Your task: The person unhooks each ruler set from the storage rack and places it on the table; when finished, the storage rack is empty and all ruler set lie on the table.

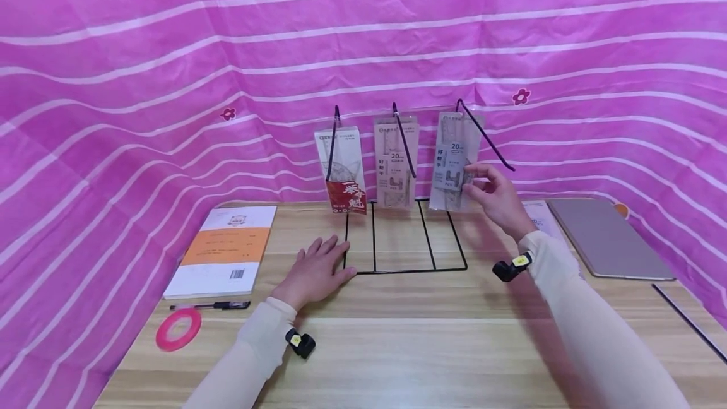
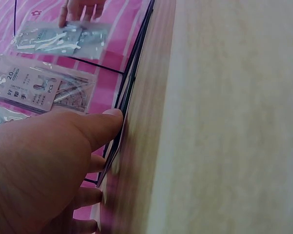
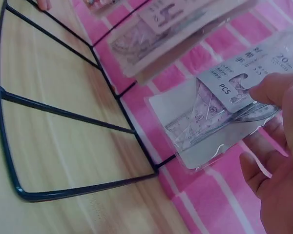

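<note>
A black wire rack [image 1: 411, 271] stands on the table with its flat base toward me and three hooks at the back. From its right hook hangs a clear packet of rulers with a grey card [image 1: 449, 166]. My right hand [image 1: 500, 202] pinches that packet at its lower right edge, thumb in front in the right wrist view. A pink ruler packet [image 1: 396, 166] hangs from the middle hook, and a white and red packet [image 1: 344, 156] from the left one. My left hand [image 1: 317, 273] lies flat at the base's left front corner, its thumb [image 2: 105, 127] on the wire.
On the left lie an orange and white book [image 1: 227, 245], a black pen [image 1: 212, 305] and a pink tape roll [image 1: 162, 335]. To the right are a grey tablet-like slab [image 1: 610, 238], another pink packet [image 1: 542, 218] partly behind my wrist, and a thin black rod [image 1: 690, 322]. Striped pink cloth [image 1: 363, 30] hangs behind.
</note>
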The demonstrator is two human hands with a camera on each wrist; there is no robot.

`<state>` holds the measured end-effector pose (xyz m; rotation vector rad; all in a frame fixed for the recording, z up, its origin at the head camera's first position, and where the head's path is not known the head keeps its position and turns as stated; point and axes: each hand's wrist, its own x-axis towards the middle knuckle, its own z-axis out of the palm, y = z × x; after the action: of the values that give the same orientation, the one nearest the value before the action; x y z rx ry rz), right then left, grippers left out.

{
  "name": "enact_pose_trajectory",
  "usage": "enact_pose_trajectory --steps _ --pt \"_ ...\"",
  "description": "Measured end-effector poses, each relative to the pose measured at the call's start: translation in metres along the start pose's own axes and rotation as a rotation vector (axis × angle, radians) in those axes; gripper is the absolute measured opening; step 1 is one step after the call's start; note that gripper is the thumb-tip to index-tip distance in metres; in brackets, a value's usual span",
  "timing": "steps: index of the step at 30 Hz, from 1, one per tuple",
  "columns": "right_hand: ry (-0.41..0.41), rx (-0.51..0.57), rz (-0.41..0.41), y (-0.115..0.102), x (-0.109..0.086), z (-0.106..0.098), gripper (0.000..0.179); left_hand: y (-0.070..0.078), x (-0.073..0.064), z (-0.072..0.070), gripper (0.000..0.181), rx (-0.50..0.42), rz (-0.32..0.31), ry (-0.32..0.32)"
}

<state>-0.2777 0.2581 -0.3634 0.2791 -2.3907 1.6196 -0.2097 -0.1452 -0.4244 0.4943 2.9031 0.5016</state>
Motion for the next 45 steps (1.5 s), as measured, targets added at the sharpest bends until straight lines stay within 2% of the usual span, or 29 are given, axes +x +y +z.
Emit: enact_pose_trajectory --steps 3,6,12,15,21,26,33,45 --pt "-0.002 -0.007 -0.038 -0.005 -0.007 -0.002 0.043 0.0 0.0 0.0 0.07 0.003 0.003 0.003" --pt "-0.02 -0.015 -0.075 -0.011 -0.013 -0.004 0.053 0.001 0.0 0.001 0.07 0.004 0.003 0.0" --pt "-0.104 -0.024 -0.142 -0.026 -0.026 -0.009 0.067 0.002 0.001 0.001 0.069 0.003 0.002 0.002" --pt "-0.127 -0.036 -0.15 -0.03 -0.033 -0.012 0.069 0.002 0.001 0.002 0.07 0.005 0.0 0.002" --pt "-0.119 -0.019 -0.165 -0.033 -0.047 -0.022 0.074 0.002 0.001 0.002 0.07 0.015 -0.003 -0.005" --pt "-0.15 0.062 -0.187 -0.039 -0.061 -0.032 0.072 0.003 0.001 0.0 0.069 0.005 0.001 0.001" --pt "-0.187 0.229 -0.239 -0.039 -0.082 -0.041 0.069 0.002 0.002 0.0 0.07 0.007 0.001 -0.002" --pt "-0.231 0.176 -0.265 -0.045 -0.116 -0.06 0.068 0.0 0.002 0.0 0.071 0.013 0.002 0.0"
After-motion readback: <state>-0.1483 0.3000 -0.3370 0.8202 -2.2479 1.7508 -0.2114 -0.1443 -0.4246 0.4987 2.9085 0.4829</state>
